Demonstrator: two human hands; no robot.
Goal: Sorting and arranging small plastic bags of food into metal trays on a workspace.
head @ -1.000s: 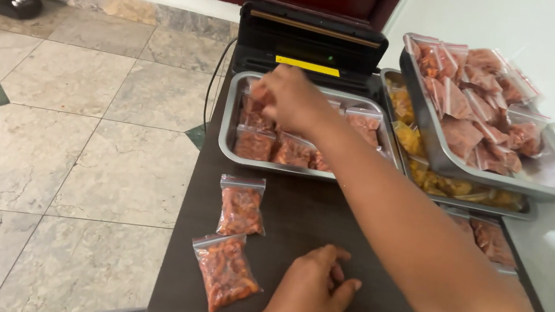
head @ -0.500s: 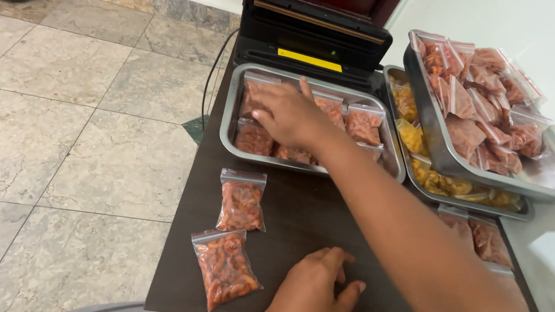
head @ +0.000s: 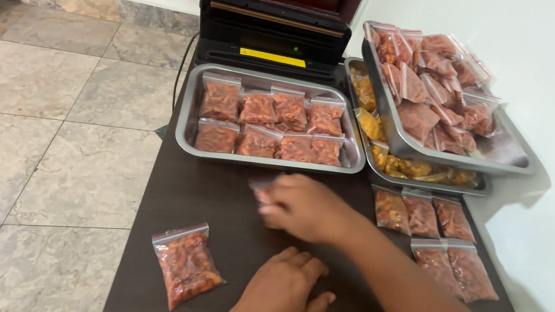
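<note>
Dark brown table (head: 218, 204) — right hand (head: 303, 207) mid-table, blurred, fingers curled round a small bag (head: 262, 190) just in front of the steel tray (head: 190, 110) of filled red bags. How tight the grip is, cannot tell. Left hand (head: 281, 295) flat on the table at the near edge, fingers spread, holding nothing. One red bag (head: 185, 266) lies just left of it — apart. Black sealer (head: 272, 37) behind the tray.
</note>
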